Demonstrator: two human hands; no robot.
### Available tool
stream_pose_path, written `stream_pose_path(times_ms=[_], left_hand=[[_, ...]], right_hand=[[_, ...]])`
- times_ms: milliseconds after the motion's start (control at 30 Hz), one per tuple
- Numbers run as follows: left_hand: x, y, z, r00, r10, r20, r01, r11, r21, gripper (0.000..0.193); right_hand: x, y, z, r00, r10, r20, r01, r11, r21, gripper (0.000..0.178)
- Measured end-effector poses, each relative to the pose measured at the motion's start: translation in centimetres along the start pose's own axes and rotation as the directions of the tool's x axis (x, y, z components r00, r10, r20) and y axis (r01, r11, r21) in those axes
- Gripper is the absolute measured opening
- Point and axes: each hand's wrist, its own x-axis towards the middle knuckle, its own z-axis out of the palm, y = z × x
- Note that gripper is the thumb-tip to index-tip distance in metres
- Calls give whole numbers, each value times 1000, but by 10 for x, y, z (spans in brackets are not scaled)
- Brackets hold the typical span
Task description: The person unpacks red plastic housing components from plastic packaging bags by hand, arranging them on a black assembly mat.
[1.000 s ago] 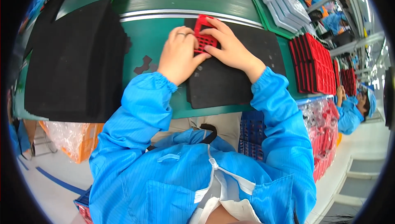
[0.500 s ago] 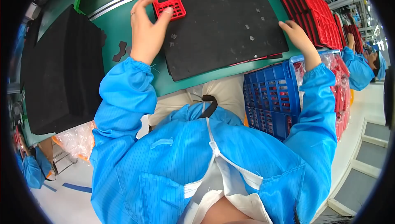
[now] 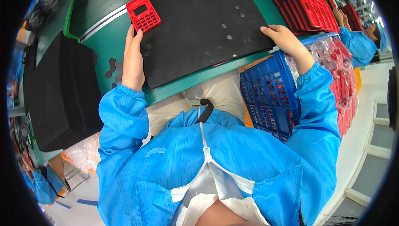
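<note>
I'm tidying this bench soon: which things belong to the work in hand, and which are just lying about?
In hand, judging by the hands:
- red casing, by the left hand's fingertips
- black sheet, right hand at its right edge

Seemingly just lying about:
- black stack, left
- dark cut-out
- red trays
- blue crate

At left, a black stack (image 3: 62,97) is set on the green counter (image 3: 112,39); at upper right, red trays (image 3: 307,10) are stacked. Below these, a blue openwork crate (image 3: 266,111) is placed beside the counter, with red parts in clear plastic (image 3: 343,74) visible nearby. At far right, a co-worker in blue (image 3: 357,48) is partly shown; at lower left, the pale floor (image 3: 83,215) is marked by a blue strip (image 3: 87,202).
</note>
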Motion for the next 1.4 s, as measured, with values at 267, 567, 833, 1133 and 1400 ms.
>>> stream_pose_path(times_ms=[267,567,833,1133,1400], left_hand=[[5,6,1,999,-39,2,39,985,168,72],[36,4,-18,802,463,377,-573,414,707,21],[30,0,-25,867,423,262,-481,580,658,23],[-42,53,12,879,428,211,-477,763,437,29],[-89,63,37,837,457,301,-536,797,278,27]], right_hand=[[-7,-8,-2,1000,4,13,-4,1000,13,54],[-14,-19,-22,993,-62,-98,31,958,-285,68],[-138,7,-196,782,-116,-613,-81,956,-283,30],[-163,235,-187,821,47,-570,-359,818,-450,51],[-83,249,-181,785,85,-614,-540,579,-611,46]])
